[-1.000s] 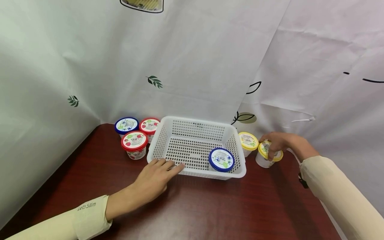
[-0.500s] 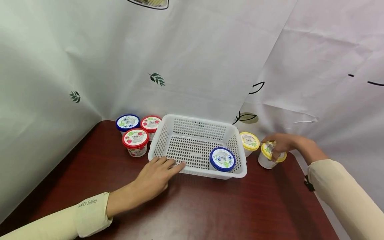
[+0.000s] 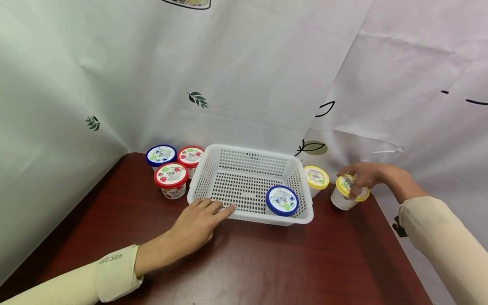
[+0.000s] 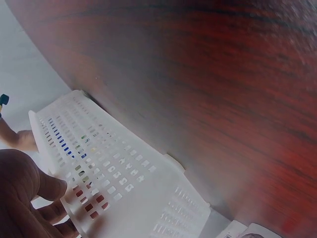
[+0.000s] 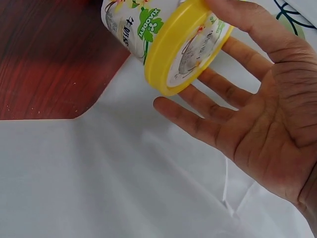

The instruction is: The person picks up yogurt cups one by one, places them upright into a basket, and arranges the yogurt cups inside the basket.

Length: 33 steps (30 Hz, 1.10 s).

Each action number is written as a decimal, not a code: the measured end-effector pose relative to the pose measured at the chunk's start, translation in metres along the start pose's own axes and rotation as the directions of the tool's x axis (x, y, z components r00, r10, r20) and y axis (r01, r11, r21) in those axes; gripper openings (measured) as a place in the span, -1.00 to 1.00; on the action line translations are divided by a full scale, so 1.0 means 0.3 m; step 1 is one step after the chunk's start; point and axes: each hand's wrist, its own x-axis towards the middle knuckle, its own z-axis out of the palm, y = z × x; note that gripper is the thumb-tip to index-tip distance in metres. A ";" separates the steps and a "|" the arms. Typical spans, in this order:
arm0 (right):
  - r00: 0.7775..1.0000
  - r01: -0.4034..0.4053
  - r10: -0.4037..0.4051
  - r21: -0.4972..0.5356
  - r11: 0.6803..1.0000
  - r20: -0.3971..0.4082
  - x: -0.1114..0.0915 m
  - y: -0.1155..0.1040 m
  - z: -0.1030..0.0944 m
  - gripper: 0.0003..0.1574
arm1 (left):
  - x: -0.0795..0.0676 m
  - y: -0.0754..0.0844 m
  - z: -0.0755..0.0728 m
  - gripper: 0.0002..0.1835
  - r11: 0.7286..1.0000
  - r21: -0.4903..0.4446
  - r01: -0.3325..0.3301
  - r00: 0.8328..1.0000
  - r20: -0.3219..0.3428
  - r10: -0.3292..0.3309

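Note:
My left hand (image 3: 198, 222) holds the near left rim of a white perforated plastic basket (image 3: 249, 218). In the left wrist view the thumb (image 4: 52, 187) lies at the rim, and the other fingertips pass behind it. At the right, my right hand (image 3: 366, 176) grips a white paper food cup with a yellow lid (image 3: 343, 200) by its lid; the cup leans. The right wrist view shows the thumb on one side of that lid (image 5: 158, 59) and fingers on the other. One blue-lidded cup (image 3: 282, 201) stands inside the basket at its right end.
A second yellow-lidded cup (image 3: 316, 177) stands against the basket's right side. To its left are a blue-lidded cup (image 3: 161, 155) and two red-lidded cups, one in front (image 3: 171, 176) and one behind (image 3: 190, 156). White printed cloth (image 3: 244, 84) hangs behind the dark red table (image 3: 259, 262).
My right hand has shifted slightly to the right, and the yellow-lidded cup in it has moved along. The left hand and the basket have stayed in place.

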 end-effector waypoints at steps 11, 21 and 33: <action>0.997 0.042 -0.042 0.003 0.999 -0.065 -0.030 0.003 -0.042 0.16 | 0.000 0.003 0.005 -0.29 1.000 0.011 -0.001 1.000 0.005 0.001; 0.993 0.017 -0.021 -0.042 0.999 -0.113 -0.045 -0.023 -0.081 0.21 | 0.001 0.001 0.002 -0.31 1.000 0.009 0.009 1.000 -0.004 -0.009; 0.988 0.060 -0.070 -0.077 0.995 -0.135 -0.057 -0.088 -0.099 0.20 | -0.001 0.003 -0.006 -0.31 1.000 0.002 0.015 1.000 0.023 -0.015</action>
